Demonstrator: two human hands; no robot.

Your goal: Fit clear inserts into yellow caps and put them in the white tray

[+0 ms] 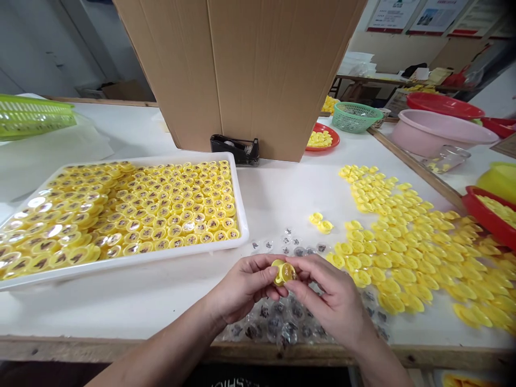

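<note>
Near the table's front edge, my left hand (246,282) is closed on a small round yellow plastic cap (278,265), with the thumb pressed against it. My right hand (332,293) pinches the rim of a clear printed disc (289,272), which lies against the cap's face; whether it is seated there I cannot tell. Beneath and around my hands lie loose clear printed discs (289,332), partly hidden by them. Many yellow caps (397,260) are spread to the right, and a small group of caps (321,222) sits apart ahead of my hands.
On the left, a white tray (241,212) holds rows of yellow caps with printed faces. Behind stand a black tape dispenser (235,150) and a tall cardboard box (250,75). Farther right are a green basket (355,121), a pink basin (427,131) and a wooden strip (419,166).
</note>
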